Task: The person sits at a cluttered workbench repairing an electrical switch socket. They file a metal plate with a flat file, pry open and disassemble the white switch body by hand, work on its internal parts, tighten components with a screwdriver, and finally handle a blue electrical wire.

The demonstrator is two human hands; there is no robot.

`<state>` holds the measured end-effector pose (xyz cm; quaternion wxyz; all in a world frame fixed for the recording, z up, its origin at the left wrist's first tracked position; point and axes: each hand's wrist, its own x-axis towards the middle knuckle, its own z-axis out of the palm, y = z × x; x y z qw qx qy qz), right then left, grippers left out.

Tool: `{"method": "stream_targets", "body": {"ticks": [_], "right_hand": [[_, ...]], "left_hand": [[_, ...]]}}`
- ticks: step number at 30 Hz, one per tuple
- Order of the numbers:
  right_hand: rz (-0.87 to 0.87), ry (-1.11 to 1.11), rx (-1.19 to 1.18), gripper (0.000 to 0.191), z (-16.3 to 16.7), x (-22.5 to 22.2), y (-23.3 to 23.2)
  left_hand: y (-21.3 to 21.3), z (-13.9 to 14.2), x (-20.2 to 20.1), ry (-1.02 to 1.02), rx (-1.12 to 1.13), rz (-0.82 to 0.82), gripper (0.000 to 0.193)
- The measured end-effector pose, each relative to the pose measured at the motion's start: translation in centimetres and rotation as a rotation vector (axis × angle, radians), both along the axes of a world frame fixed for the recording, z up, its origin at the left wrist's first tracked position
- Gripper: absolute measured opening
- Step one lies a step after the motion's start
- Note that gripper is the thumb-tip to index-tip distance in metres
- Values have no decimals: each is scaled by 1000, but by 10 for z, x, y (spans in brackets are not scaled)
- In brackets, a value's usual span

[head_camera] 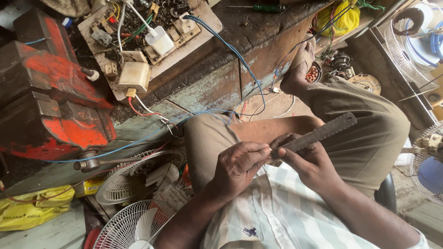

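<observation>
Steel ruler (318,133) lies across your lap, held at its near end between both of your hands and slanting up and away to the right over your bent knee. Your right hand (311,161) is curled under the ruler, thumb and fingers pinching the lower end. Your left hand (240,166) is closed too, fingertips bunched together and pressed against the same end of the ruler, just where it meets the right thumb; whether something small sits between those fingertips is too hidden to tell. Both hands hover above your striped shirt (267,212) and khaki trousers (369,133), with your bare foot (300,64) propped against the edge of the worn wooden bench (221,78).

On the bench, a blue wire (240,60) runs down from a board of switches and sockets (138,50), where a white plug adapter (159,40) stands. A red bench vise (50,97) sits at the left. A green-handled screwdriver (258,8) lies at the far edge. White fan guards (134,221) are stacked on the floor to your left, beside a yellow bag (32,210). More fan parts (420,32) stand at the right.
</observation>
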<state>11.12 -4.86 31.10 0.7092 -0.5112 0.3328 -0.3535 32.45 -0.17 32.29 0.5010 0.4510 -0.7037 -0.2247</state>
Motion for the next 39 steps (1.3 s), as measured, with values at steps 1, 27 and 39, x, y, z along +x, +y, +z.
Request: {"method": "stream_targets", "body": {"ticks": [1,27,39], "right_hand": [[2,-14,8,14,0,0,0],[6,-181,151,19,-4,-3,0],[-8,-44,107,11,-13,0,-6]], "left_hand": [[0,0,0,-17,-11,-9,32],[3,-13,-1,99,69,-20,28],[-10,-16,0,-22,57,-13,31]]}}
